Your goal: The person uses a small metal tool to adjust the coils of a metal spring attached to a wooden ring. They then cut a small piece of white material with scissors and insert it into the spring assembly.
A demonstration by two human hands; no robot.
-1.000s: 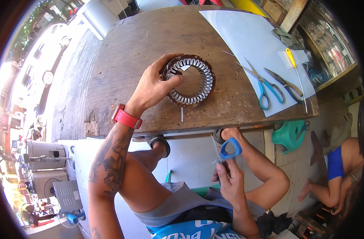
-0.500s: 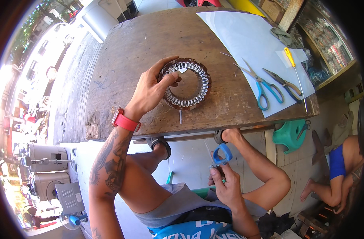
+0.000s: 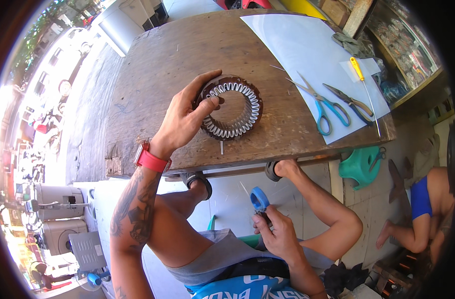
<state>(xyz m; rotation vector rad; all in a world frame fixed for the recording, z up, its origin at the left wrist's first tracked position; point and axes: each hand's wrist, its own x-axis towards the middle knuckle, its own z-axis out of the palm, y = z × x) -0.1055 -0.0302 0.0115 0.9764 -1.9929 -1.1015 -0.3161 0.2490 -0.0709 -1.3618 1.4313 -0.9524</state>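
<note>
My left hand (image 3: 190, 112), with a red-strapped watch on the wrist, grips the left side of a ring-shaped motor stator core (image 3: 253, 119) on the wooden table. Its thumb reaches over the inner edge and its fingers wrap the outside. White liners (image 3: 231, 133) fill the slots round the stator's inside. Below the table edge, over my lap, my right hand (image 3: 282, 231) is closed on a tool with a blue loop (image 3: 259, 198), possibly scissors; its other end is hidden in the fingers. A thin pale strip (image 3: 244, 188) shows beside the loop.
On a white sheet (image 3: 287, 45) at the right lie teal-handled scissors (image 3: 332, 110), long-nose pliers (image 3: 354, 103) and a yellow-handled screwdriver (image 3: 357, 70). A narrow white strip (image 3: 221, 147) lies before the stator. A green stool (image 3: 357, 167) stands at right, near another person's leg (image 3: 411, 239).
My right hand has moved slightly left with the blue-looped tool, which has turned. The stator has tilted a little in my left hand. A white piece visible inside the ring no longer shows.
</note>
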